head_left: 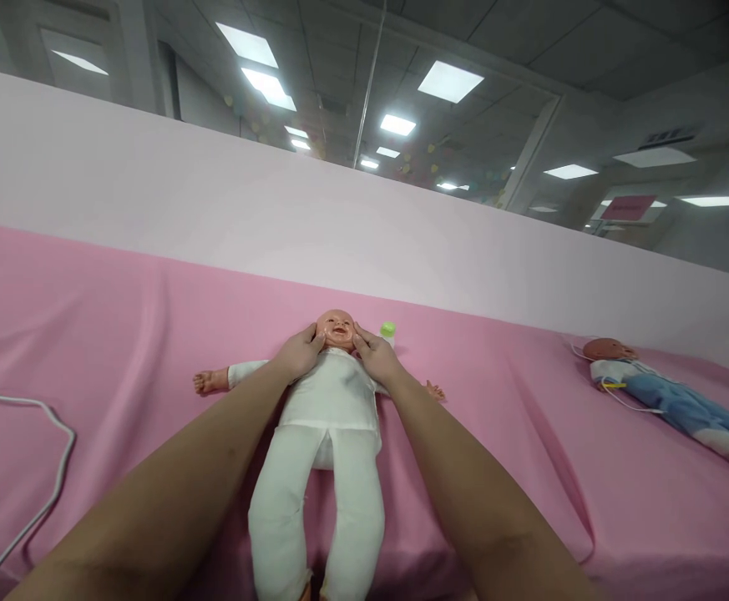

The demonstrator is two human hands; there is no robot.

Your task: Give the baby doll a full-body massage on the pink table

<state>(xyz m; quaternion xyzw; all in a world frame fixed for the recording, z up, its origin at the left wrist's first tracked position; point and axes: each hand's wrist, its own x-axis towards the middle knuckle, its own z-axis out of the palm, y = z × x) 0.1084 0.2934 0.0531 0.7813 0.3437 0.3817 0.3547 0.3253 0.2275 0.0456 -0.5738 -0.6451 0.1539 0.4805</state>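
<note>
A baby doll (331, 396) in a white cloth top and trousers lies on its back, its head away from me and its arms spread to the sides. My left hand (302, 351) presses against one cheek with the thumb along the face. On the opposite cheek, my right hand (377, 354) does the same, so the doll's head is held between both palms. The fingers behind the head are partly hidden. Just beyond my right hand stands a small bottle with a green cap (388, 329).
Pink cloth (113, 334) covers the table. Another doll (670, 401) in blue and white clothes lies at the right, with a thin white tube on it. A white cable (63, 459) curves along the left. A pale wall with glass above runs behind.
</note>
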